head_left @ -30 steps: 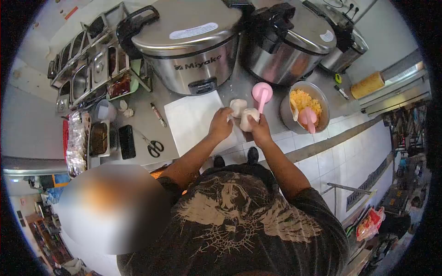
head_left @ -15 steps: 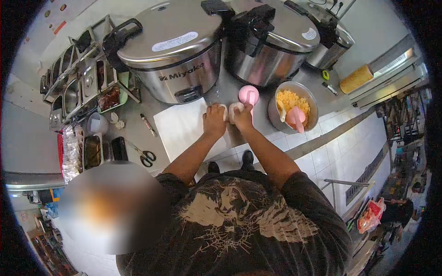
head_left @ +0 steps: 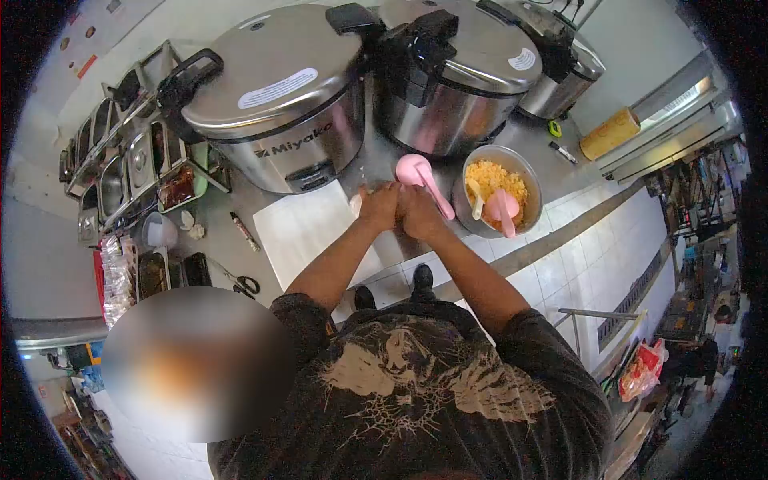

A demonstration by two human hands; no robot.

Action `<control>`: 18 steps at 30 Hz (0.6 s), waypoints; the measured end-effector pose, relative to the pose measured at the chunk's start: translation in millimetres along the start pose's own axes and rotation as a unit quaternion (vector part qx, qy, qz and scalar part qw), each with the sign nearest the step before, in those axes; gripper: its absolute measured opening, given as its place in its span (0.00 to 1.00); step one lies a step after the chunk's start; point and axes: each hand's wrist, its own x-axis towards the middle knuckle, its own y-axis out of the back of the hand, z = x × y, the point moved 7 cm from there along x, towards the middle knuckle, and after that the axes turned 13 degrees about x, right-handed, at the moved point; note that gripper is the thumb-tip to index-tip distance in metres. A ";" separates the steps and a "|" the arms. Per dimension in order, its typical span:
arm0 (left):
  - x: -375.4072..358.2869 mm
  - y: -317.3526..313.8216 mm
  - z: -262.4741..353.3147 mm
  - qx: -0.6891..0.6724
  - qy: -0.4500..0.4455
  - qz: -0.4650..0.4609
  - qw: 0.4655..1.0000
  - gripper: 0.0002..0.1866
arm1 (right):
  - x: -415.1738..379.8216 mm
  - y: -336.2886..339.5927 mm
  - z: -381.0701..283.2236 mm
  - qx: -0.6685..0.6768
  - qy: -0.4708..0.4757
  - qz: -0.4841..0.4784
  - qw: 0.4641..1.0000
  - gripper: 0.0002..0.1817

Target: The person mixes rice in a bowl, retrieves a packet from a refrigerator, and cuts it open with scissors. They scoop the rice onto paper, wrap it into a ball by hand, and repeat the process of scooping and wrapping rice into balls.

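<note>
My left hand (head_left: pixel 379 210) is closed over the counter, right at the edge of a stack of white paper sheets (head_left: pixel 296 228). A white crumpled wad (head_left: pixel 355 205), like tissue or cloth, pokes out beside its fingers. Against it, knuckles side by side, is my right hand (head_left: pixel 417 213), also closed; I cannot tell what its fingers hold. Just beyond the right hand lies a pink scoop (head_left: pixel 411 168), its handle slanting down past the knuckles. To the right stands a metal pot (head_left: pixel 534 172) of orange rice (head_left: pixel 494 178), with another pink scoop (head_left: pixel 503 208) and a pale spoon (head_left: pixel 476 200) in it.
Large rice cookers (head_left: pixel 276 120) line the back of the counter. On the left are metal food containers (head_left: pixel 120 188), a marker (head_left: pixel 245 231) and scissors (head_left: pixel 245 284). Far right, a yellow roll (head_left: pixel 610 134) lies near another marker (head_left: pixel 563 153). Tiled floor (head_left: pixel 552 232) shows past the counter's front edge.
My hands have come together, and the white wads seen between them are now mostly covered. The view has shifted slightly, so the counter things appear further left.
</note>
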 end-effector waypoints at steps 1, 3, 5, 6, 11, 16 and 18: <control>0.1 1.9 -0.4 -0.010 -0.006 -0.011 1.000 0.50 | 6.4 -7.0 9.8 0.005 0.046 -0.040 0.998 0.34; -4.8 8.4 -0.7 -0.026 -0.016 -0.016 0.999 0.50 | 7.0 -0.8 13.6 0.045 0.118 -0.069 0.990 0.37; -10.9 23.3 -0.8 -0.038 -0.023 0.001 0.999 0.52 | 1.6 42.3 -9.3 0.108 0.171 -0.047 0.978 0.41; -9.7 29.4 -1.5 -0.028 -0.018 -0.019 0.999 0.53 | 8.4 32.3 2.4 0.131 0.134 -0.055 0.981 0.42; -12.0 14.9 -6.4 -0.015 0.000 -0.030 0.999 0.55 | 14.9 9.0 20.3 0.145 0.084 -0.042 0.985 0.38; -27.8 53.1 15.1 0.017 0.050 0.042 0.998 0.52 | -44.1 122.4 -44.9 0.034 0.057 0.068 0.995 0.26; -30.9 80.3 24.9 -0.036 0.044 0.125 0.991 0.41 | -82.7 175.9 -5.7 -0.046 -0.003 0.225 0.973 0.22</control>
